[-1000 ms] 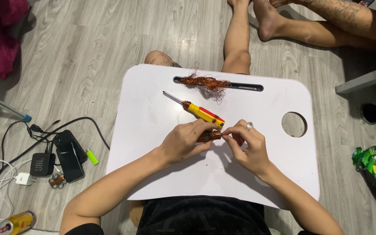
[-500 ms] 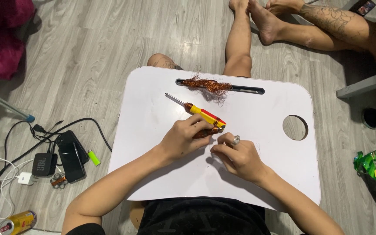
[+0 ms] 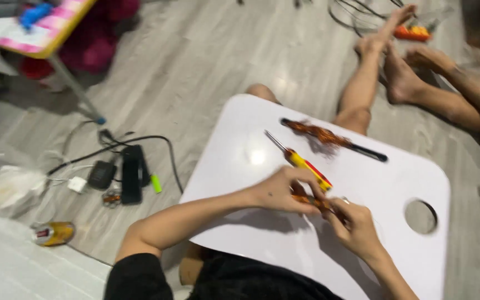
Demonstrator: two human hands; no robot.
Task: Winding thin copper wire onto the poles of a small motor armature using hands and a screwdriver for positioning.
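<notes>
Both my hands meet over a white lap table (image 3: pixel 240 166). My left hand (image 3: pixel 281 191) and my right hand (image 3: pixel 355 223) pinch a small bundle of copper-coloured wire (image 3: pixel 310 200) between their fingers. A yellow and red screwdriver (image 3: pixel 301 162) lies on the table just beyond my left hand. Farther back, more copper wire (image 3: pixel 320 134) is tangled on a black slot in the table. The picture is blurred.
A round hole (image 3: pixel 421 216) sits in the table's right side. Another person's bare legs and feet (image 3: pixel 418 72) rest on the floor beyond. Left on the floor lie black chargers and cables (image 3: pixel 123 172), a green lighter (image 3: pixel 156 183), a can (image 3: pixel 54 233) and a small table's leg (image 3: pixel 76 89).
The view has swung left and tilted, so the table now sits to the right. My hands stay together on the wire bundle.
</notes>
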